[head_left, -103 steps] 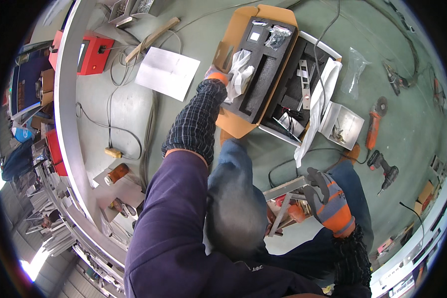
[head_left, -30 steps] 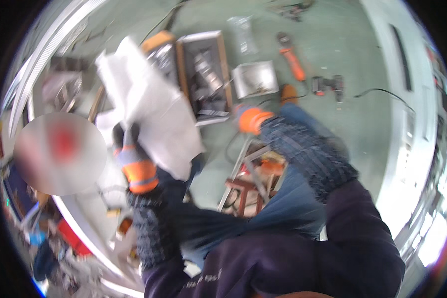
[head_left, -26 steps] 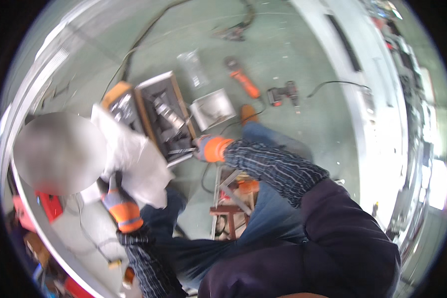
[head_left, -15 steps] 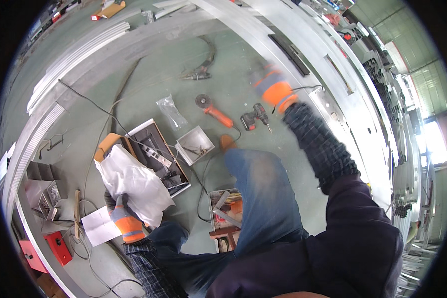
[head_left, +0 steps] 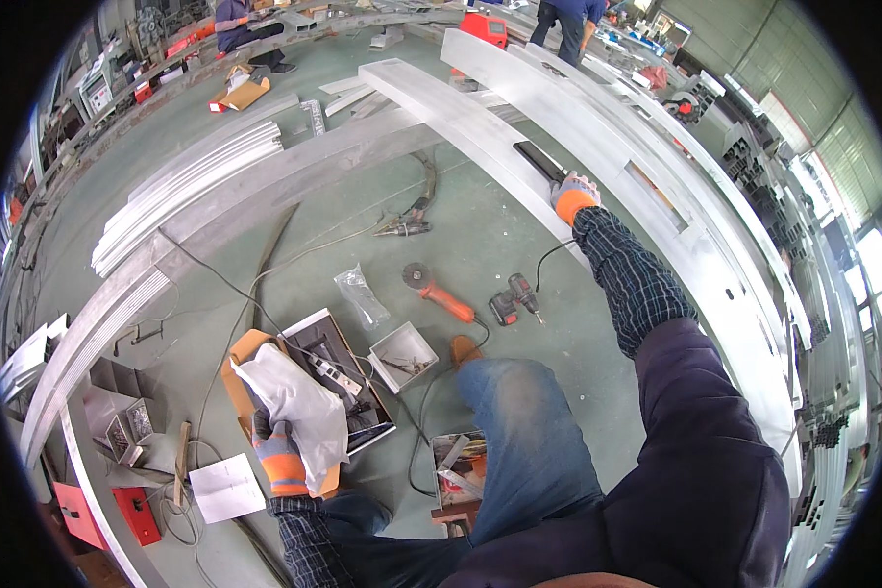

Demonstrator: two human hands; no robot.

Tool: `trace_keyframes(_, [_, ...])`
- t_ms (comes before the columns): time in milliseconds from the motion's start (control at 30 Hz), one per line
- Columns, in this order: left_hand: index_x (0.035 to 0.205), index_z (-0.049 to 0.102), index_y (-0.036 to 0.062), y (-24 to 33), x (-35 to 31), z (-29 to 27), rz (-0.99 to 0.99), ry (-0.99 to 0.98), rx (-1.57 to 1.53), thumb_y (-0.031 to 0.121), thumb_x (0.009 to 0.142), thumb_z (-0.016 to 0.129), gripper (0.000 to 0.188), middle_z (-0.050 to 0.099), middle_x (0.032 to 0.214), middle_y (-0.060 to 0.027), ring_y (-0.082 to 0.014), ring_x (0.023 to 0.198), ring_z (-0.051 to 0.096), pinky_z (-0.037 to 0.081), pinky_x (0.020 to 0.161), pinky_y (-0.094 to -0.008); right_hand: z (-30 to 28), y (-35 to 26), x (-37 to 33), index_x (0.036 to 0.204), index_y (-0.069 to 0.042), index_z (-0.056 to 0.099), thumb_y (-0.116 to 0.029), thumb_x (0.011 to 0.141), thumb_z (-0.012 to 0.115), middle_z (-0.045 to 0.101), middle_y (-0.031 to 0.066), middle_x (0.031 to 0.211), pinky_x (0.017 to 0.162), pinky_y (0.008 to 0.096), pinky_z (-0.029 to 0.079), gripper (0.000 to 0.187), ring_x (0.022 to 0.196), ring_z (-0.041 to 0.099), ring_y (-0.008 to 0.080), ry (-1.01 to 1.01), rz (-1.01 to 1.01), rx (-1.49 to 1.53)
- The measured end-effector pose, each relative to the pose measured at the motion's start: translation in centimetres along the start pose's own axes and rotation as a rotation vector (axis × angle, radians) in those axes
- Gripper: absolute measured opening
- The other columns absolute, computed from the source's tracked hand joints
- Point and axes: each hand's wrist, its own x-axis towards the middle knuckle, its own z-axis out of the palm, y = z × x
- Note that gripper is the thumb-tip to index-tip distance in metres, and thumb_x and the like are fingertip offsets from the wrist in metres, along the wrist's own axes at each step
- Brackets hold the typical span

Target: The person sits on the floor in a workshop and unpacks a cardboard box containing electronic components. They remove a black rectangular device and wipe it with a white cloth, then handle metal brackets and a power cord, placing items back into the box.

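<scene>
White, wrinkled sheet (head_left: 299, 404) lies over much of the cardboard box (head_left: 253, 345) on the floor, and the left hand (head_left: 278, 459) pinches its near edge, fingers closed on the material. Well away from it, the right hand (head_left: 575, 196) reaches to the near end of a long black bar (head_left: 539, 160) on an aluminium beam (head_left: 461, 122). That hand meets the bar with its fingers bent; whether it grips or only touches cannot be told.

As for progress, the unpacking looks partly done: the cardboard box has its flaps spread, and the foam-lined box (head_left: 374, 437) beside it stands lidless, showing a metal plate (head_left: 331, 372). The sheet is not yet laid aside, and it hides what the cardboard box contains. The bar is already at the beam, though whether it is fastened there or merely resting is unclear. Small parts lie loose in a white tray (head_left: 402, 358), seemingly unused so far. The angle grinder (head_left: 441, 298) and the cordless drill (head_left: 514, 300) lie on the floor, neither in hand.
</scene>
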Motion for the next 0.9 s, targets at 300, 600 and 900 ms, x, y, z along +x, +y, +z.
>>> trace_keyframes(300, [0.142, 0.047, 0.0091, -1.0, -1.0, 4.1, 0.075, 0.015, -0.088, -0.011, 0.083, 0.054, 0.063, 0.057, 0.13, -0.006, -0.0182, 0.11, 0.057, 0.05, 0.092, -0.0307, -4.7, 7.5, 1.5, 0.114, -0.001, 0.063, -0.033, 0.095, 0.057, 0.07, 0.0163, 0.097, 0.062, 0.0412, 0.059, 0.038, 0.072, 0.069, 0.0275, -0.276, -0.047, 1.491])
trace_keyframes(600, [0.145, 0.045, 0.0021, 10.9, -16.0, 16.9, 0.222, -0.479, 0.216, 0.008, 0.089, 0.067, 0.061, 0.053, 0.139, -0.0128, -0.023, 0.127, 0.049, 0.039, 0.108, -0.034, -17.8, 9.7, -21.5, 0.121, 0.0, 0.059, -0.045, 0.101, 0.046, 0.068, 0.0147, 0.096, 0.065, 0.0318, 0.055, 0.051, 0.077, 0.065, 0.0199, -0.763, -0.318, 1.769])
trace_keyframes(900, [0.134, 0.055, -0.0007, 12.7, -26.3, 23.4, 0.122, -0.964, 0.241, 0.014, 0.084, 0.078, 0.057, 0.066, 0.118, -0.0064, -0.0154, 0.108, 0.062, 0.05, 0.093, -0.0307, -16.6, 10.4, -32.7, 0.134, 0.0, 0.054, -0.001, 0.081, 0.07, 0.07, 0.0118, 0.104, 0.073, 0.0314, 0.057, 0.055, 0.082, 0.068, 0.0174, -0.305, -1.016, 1.148])
